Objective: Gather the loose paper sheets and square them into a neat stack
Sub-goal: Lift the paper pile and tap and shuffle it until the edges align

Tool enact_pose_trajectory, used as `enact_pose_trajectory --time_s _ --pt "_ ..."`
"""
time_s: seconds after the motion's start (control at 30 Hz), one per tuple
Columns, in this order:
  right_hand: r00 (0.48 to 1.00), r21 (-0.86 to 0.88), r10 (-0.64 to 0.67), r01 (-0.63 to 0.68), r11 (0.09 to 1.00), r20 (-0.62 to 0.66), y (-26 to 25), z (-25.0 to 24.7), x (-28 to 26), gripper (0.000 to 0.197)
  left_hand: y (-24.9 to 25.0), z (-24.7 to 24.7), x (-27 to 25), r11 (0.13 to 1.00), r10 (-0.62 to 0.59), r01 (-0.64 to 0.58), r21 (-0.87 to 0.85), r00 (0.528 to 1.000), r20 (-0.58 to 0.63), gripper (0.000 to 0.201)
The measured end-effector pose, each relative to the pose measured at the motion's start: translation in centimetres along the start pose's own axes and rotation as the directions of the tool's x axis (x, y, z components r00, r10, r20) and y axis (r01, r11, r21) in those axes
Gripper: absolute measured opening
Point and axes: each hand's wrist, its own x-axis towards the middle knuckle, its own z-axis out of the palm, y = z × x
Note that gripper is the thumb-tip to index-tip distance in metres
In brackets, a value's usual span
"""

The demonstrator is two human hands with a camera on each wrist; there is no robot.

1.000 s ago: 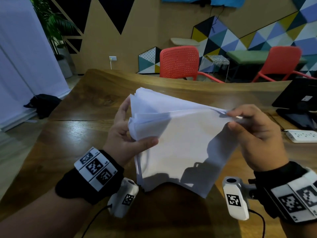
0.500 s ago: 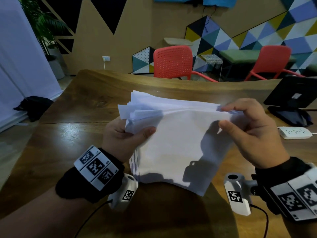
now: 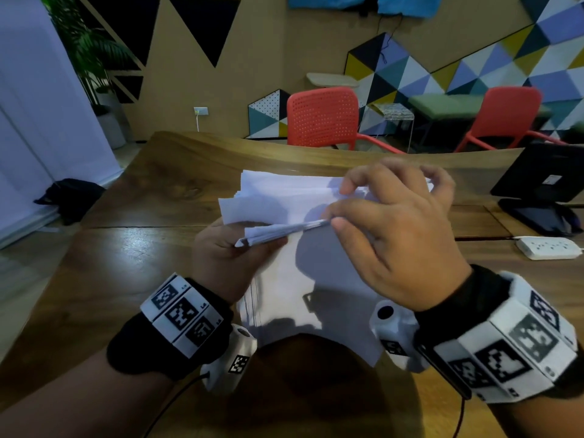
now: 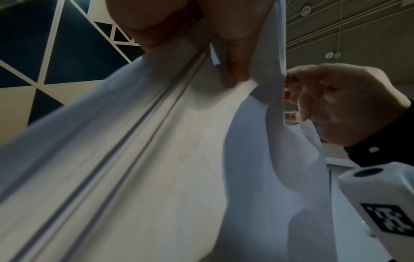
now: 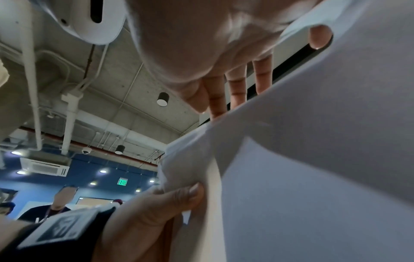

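Wooden table (image 3: 132, 254) | left hand (image 3: 221, 263) grips paper sheets (image 3: 303, 279) | right hand (image 3: 395, 235) fingers (image 3: 354, 181) pinch top edge

You cannot see your left hand (image 3: 227, 263) fingers behind the paper sheets (image 3: 303, 279); your right hand (image 3: 398, 235) covers their top right edge.

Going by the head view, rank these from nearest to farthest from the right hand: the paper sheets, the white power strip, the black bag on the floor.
1. Paper sheets: in the right hand's own grip, also held by the left hand.
2. White power strip: on the wooden table, off to the right.
3. Black bag: on the floor, far left, beyond the table edge.
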Motion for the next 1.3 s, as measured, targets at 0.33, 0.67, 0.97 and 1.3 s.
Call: enact_pose_trajectory --time_s 0.33,0.67,0.97,1.3 --pt "0.977 -0.068 0.204 -0.200 0.977 0.057 1.3 -1.4 2.4 0.003 0.3 0.1 -0.2 0.998 0.065 -0.065 -0.018 0.998 0.014 0.020" --pt "0.950 -0.157 0.267 -0.242 0.958 0.161 4.8 -2.0 2.6 0.030 -0.5 -0.6 -0.4 0.990 0.004 -0.002 -0.140 1.000 0.016 0.018" --pt "0.916 0.419 0.391 -0.392 0.819 0.091 8.5 -1.1 0.9 0.023 -0.7 -1.1 0.0 0.985 0.002 0.005 -0.170 0.999 0.039 0.013" --pt "0.985 0.225 0.160 -0.143 0.964 -0.058 9.9 -0.7 -0.1 0.028 -0.5 -0.8 0.1 0.978 0.023 -0.011 -0.210 0.998 0.056 0.021"
